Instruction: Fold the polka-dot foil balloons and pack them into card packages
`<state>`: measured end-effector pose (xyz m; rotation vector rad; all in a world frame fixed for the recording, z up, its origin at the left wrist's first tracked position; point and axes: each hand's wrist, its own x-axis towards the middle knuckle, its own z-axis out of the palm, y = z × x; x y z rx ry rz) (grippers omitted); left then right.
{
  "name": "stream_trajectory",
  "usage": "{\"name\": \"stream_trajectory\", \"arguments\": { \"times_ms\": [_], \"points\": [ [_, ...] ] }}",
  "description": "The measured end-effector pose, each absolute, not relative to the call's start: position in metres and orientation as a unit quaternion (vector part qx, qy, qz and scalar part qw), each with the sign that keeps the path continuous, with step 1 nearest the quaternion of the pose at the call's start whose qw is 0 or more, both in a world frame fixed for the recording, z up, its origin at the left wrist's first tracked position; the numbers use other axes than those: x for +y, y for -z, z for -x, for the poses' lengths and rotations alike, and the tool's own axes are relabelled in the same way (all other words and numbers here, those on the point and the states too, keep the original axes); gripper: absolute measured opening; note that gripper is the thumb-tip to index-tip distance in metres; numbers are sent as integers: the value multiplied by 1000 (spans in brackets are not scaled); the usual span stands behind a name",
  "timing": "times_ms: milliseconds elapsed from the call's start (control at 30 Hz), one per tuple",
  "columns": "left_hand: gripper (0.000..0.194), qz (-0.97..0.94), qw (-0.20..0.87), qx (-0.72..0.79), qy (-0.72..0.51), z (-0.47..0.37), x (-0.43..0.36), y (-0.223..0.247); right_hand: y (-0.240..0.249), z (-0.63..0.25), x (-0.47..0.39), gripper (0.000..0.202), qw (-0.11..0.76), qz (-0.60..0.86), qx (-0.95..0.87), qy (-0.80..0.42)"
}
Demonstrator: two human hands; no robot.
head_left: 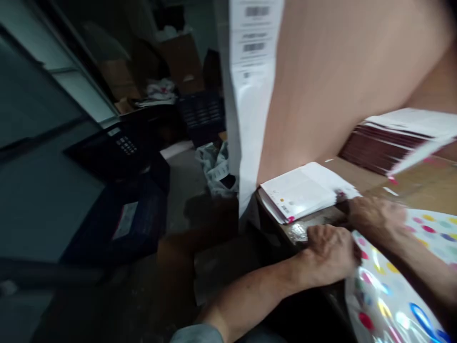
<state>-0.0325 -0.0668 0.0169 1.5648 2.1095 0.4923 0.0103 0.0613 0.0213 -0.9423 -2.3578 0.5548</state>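
My left hand [330,250] is closed in a fist at the edge of the cardboard-topped surface; what it holds, if anything, is hidden. Right behind it lies the corner of a glossy white bag-like item with coloured polka dots [383,286], with a blue loop on its front. My right hand [374,216] is smeared by motion, its fingers near the end of a stack of white cards or envelopes [300,190]. Under my right forearm another dotted sheet or bag [433,231] shows in part. Whether either hand grips the dotted items is unclear.
A tall cardboard panel [342,71] rises behind the stack, with a hanging strip of barcode labels [253,95] along its left edge. Dark-edged white packets [389,145] are piled at the right. Dark blue crates [143,224] and plastic bags [214,166] lie on the floor.
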Motion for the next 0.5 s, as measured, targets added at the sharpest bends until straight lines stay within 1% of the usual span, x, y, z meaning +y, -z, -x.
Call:
{"name": "stream_trajectory", "arguments": {
  "times_ms": [33,67,167,233,300,367,433,467,500],
  "points": [
    [33,-573,235,763,-186,32,-67,-17,-7,-13,71,52,245,413,-863,-158],
    [33,-577,236,759,-187,30,-69,-17,6,-19,80,52,224,449,-857,-114],
    [35,-575,238,762,-179,25,-73,-20,33,-47,100,43,212,445,-870,-31],
    [39,-572,231,768,-173,26,-73,-25,34,-63,101,36,202,460,-864,-28],
    [47,-569,209,776,-172,28,-71,-33,22,-73,90,36,189,489,-847,-93],
    [48,-570,166,787,-170,32,-66,-43,4,-77,70,41,193,506,-810,-226],
    [35,-580,112,792,-157,37,-54,-52,-11,-75,52,41,209,512,-724,-413],
    [33,-587,106,788,-150,39,-44,-53,-14,-72,47,35,225,495,-674,-500],
    [33,-604,105,775,-150,41,-32,-53,-16,-69,45,31,238,492,-655,-521]
  ]
}}
